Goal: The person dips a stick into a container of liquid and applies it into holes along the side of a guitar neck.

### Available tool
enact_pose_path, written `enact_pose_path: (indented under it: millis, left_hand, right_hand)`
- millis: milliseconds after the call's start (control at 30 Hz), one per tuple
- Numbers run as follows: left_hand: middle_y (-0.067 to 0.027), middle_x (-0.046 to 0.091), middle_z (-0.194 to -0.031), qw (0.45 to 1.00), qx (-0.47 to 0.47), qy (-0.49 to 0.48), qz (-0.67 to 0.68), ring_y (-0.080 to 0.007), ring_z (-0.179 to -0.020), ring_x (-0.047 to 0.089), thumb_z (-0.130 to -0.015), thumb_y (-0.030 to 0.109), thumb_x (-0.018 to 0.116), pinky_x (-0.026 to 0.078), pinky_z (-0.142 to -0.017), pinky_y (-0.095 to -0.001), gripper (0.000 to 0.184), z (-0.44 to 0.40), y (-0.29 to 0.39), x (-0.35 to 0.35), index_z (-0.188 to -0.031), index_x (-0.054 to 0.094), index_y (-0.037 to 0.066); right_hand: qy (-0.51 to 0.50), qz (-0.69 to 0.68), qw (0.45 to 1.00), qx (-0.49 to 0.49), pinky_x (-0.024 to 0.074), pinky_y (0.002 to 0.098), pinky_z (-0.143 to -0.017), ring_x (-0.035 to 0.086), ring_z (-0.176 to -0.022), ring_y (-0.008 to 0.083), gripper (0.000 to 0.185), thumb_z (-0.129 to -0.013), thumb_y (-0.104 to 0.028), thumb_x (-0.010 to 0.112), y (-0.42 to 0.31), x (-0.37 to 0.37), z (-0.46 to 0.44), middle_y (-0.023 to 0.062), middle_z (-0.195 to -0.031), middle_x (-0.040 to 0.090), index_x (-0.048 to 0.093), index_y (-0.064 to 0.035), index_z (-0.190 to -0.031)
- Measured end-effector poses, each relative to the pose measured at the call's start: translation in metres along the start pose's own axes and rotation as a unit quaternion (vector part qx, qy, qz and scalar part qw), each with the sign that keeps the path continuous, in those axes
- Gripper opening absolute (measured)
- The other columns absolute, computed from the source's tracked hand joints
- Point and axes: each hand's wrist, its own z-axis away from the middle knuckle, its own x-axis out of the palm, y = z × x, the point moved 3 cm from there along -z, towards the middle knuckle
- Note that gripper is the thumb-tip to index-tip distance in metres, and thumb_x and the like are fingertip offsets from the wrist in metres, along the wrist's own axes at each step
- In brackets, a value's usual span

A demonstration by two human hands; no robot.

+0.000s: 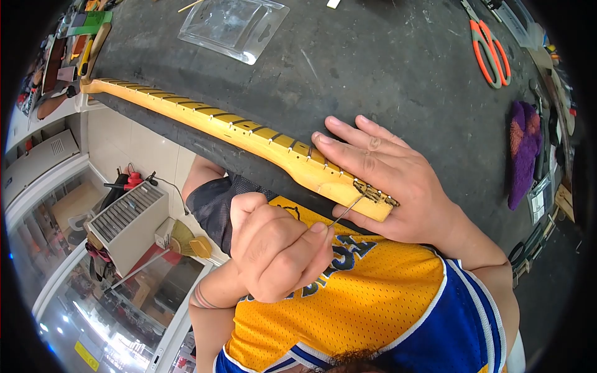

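My left hand (280,248) is clenched, pinching a thin metal rod (346,211) whose tip meets the dark-marked heel of the guitar neck (230,127). My right hand (404,174) lies spread at that heel, thumb on the near side, likely to steady it. The neck runs along the near edge of the workbench (373,74) toward the left. Farther out, I see room to move between a clear blister pack (230,28) and orange-handled scissors (491,56).

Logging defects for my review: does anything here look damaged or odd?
Yes: a dark, ragged patch on the squared end of the otherwise smooth guitar neck, by the thin tool in the left hand. Residue or damaged wood, I cannot tell.
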Motion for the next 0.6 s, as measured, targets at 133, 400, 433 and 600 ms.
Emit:
enact_pose_path:
  millis: [133,400,433,600]
  left_hand:
    - [-0.0041,0.067,-0.087,1.0,0.005,0.027,-0.009,-0.0215,-0.066,0.061,-0.08,-0.006,0.09,0.041,-0.071,-0.0412,0.037,0.0006,-0.0073,0.0018,-0.111,0.072,0.002]
    - [-0.0027,0.069,-0.087,1.0,0.016,0.024,-0.002,-0.0192,-0.065,0.061,-0.078,-0.004,0.093,0.04,-0.072,-0.0393,0.038,0.001,-0.0047,0.0013,-0.111,0.074,0.002]
    - [-0.0027,0.068,-0.087,0.999,0.015,0.031,-0.006,-0.019,-0.065,0.061,-0.078,-0.004,0.093,0.04,-0.071,-0.0392,0.037,0.0014,-0.0066,0.002,-0.11,0.074,0.001]
    - [-0.0025,0.068,-0.086,0.999,0.01,0.046,-0.011,-0.0187,-0.064,0.061,-0.078,-0.003,0.093,0.04,-0.071,-0.0389,0.037,0.0,-0.0087,0.0002,-0.109,0.074,0.001]
  right_hand:
    - [0.003,-0.002,1.0,-0.001,0.0397,0.0609,-0.135,0.06,-0.158,0.0382,0.084,-0.087,-0.022,0.096,0.0009,0.0011,0.0009,0.0126,-0.16,0.072,0.064,-0.0069,-0.163]
    - [-0.004,0.003,1.0,0.0,0.0396,0.0609,-0.135,0.059,-0.159,0.0377,0.085,-0.087,-0.024,0.096,0.001,0.0004,0.0007,0.0128,-0.161,0.072,0.064,-0.007,-0.163]
    - [-0.003,0.002,1.0,0.0,0.0394,0.0609,-0.135,0.059,-0.159,0.0376,0.085,-0.087,-0.024,0.096,0.0011,0.0006,0.0009,0.0128,-0.161,0.072,0.064,-0.007,-0.163]
    - [-0.003,0.002,1.0,0.002,0.0392,0.0611,-0.135,0.059,-0.159,0.0376,0.085,-0.087,-0.024,0.096,0.0012,0.0006,0.0009,0.0128,-0.161,0.071,0.064,-0.007,-0.163]
